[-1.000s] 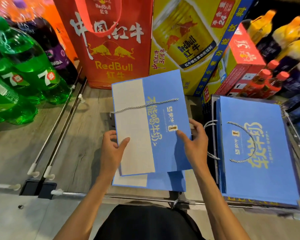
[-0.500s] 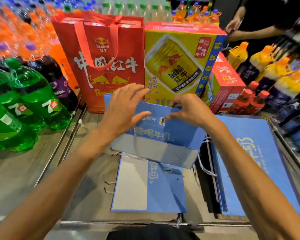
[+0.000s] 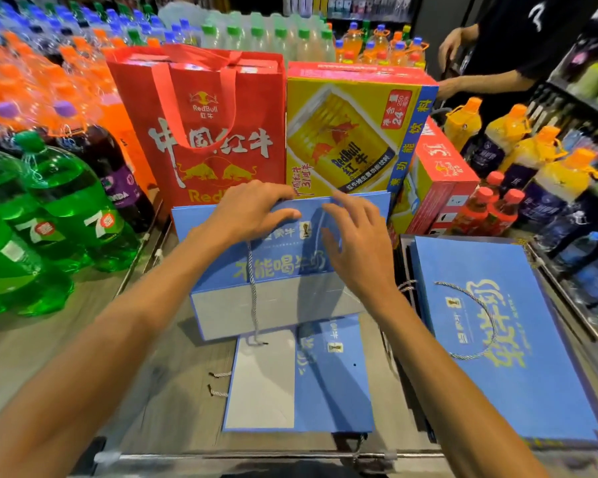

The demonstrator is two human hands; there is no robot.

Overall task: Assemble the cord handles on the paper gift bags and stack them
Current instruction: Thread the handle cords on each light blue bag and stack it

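Note:
A blue paper gift bag stands upright at the centre of the shelf, leaning toward the red bag behind it. My left hand grips its top edge, fingers over the rim and thumb on the front. My right hand rests with spread fingers on the bag's upper right face. A twisted cord hangs loose down the bag's front from under my left hand. A second flat bag lies below it, with two cord ends sticking out on its left. At the right lies a stack of finished bags with a cord handle on top.
A red RedBull bag and a yellow RedBull carton stand right behind the held bag. Green soda bottles crowd the left, juice bottles the right. Another person's arms work at the far right. A metal shelf rail runs along the front.
The bag went from lying flat in both hands to standing upright against the red bag. My hands rose to its top edge, and the left hand closed on the rim.

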